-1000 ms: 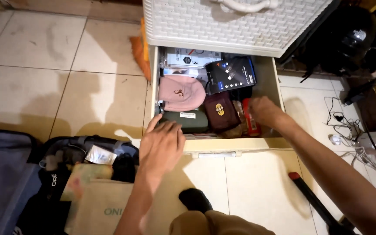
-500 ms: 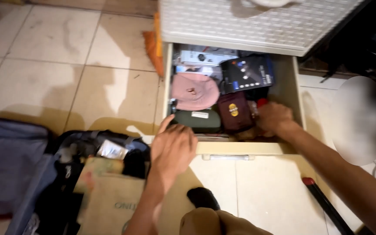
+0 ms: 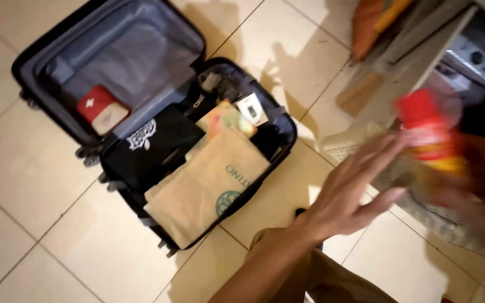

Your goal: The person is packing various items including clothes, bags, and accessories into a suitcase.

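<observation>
My right hand [image 3: 478,185] is blurred at the right edge and grips a red can with a yellow band [image 3: 430,132], lifted above the floor. My left hand [image 3: 355,188] is open with fingers spread, just left of the can and not touching it. An open dark suitcase [image 3: 46,50] lies on the tiled floor to the left. It holds a brown paper bag [image 3: 203,185], a black garment with a white print [image 3: 147,140], a colourful flat packet [image 3: 223,118] and a small red pouch [image 3: 99,106].
The white drawer unit [image 3: 422,53] stands at the upper right, with an orange cloth [image 3: 369,22] beside it. My knee in tan trousers [image 3: 332,280] shows at the bottom. Beige floor tiles [image 3: 18,213] surround the suitcase.
The view has swung left from the drawer to the suitcase. My right hand left the drawer holding the red can. My left hand came off the drawer front and opened.
</observation>
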